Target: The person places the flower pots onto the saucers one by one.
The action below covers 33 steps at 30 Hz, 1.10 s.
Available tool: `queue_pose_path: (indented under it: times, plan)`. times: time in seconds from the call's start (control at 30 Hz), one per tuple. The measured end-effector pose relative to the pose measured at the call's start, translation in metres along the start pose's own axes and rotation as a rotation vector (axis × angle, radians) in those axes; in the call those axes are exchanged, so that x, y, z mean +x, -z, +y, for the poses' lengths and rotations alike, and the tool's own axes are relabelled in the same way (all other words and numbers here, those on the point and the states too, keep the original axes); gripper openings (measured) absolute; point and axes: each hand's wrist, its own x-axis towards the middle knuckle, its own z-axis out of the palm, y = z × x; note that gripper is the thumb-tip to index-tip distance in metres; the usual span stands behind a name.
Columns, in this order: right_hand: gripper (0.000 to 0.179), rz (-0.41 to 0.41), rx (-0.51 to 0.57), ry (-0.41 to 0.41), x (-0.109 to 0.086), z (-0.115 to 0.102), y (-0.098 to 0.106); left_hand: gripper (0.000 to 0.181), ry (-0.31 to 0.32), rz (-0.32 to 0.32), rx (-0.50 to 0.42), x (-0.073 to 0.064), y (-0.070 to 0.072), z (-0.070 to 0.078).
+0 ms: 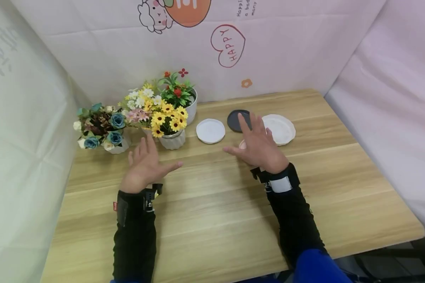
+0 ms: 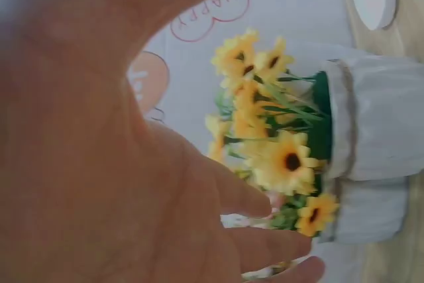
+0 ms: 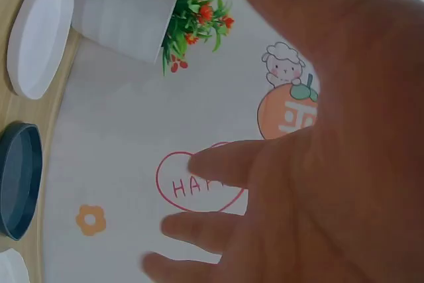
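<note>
My left hand hovers above the table with its fingers spread and holds nothing. In front of it is a ribbed white pot of yellow daisy-like flowers. To its left stands a pot of blue and cream roses. My right hand, also spread and holding nothing, is over the saucers. It partly covers a dark saucer, a scalloped white saucer and a small pale saucer, which is mostly hidden. A round white saucer lies between the hands.
Behind the daisies are pink and white flowers and a white pot with red blooms. A printed cloth hangs behind the wooden table, with more cloth at both sides.
</note>
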Motion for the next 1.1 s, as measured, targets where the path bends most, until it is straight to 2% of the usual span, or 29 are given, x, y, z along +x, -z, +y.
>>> queue_pose_path:
  times: [0.13,0.27,0.4,0.57,0.7,0.87,1.1]
  plan:
    - [0.114,-0.023,0.063,-0.025,-0.002,0.012,0.010,0.128,-0.031,-0.036,-0.030,0.016,0.000,-0.008]
    - [0.112,-0.067,0.087,-0.078,0.000,0.030,0.016,0.119,-0.101,0.006,-0.113,0.037,-0.006,-0.022]
    - [0.105,-0.147,0.050,-0.102,0.005,0.046,0.017,0.110,-0.142,0.107,-0.242,0.052,-0.015,-0.032]
    - [0.094,-0.212,-0.018,-0.160,0.015,0.058,0.008,0.102,-0.172,0.306,-0.384,0.069,-0.027,-0.036]
    - [0.103,-0.236,-0.079,-0.216,0.022,0.063,-0.005,0.093,-0.194,0.437,-0.492,0.086,-0.037,-0.036]
    - [0.109,-0.226,-0.116,-0.262,0.025,0.060,-0.020,0.098,-0.177,0.491,-0.585,0.102,-0.049,-0.031]
    - [0.110,-0.203,-0.174,-0.242,0.027,0.050,-0.035,0.100,-0.170,0.574,-0.596,0.110,-0.058,-0.024]
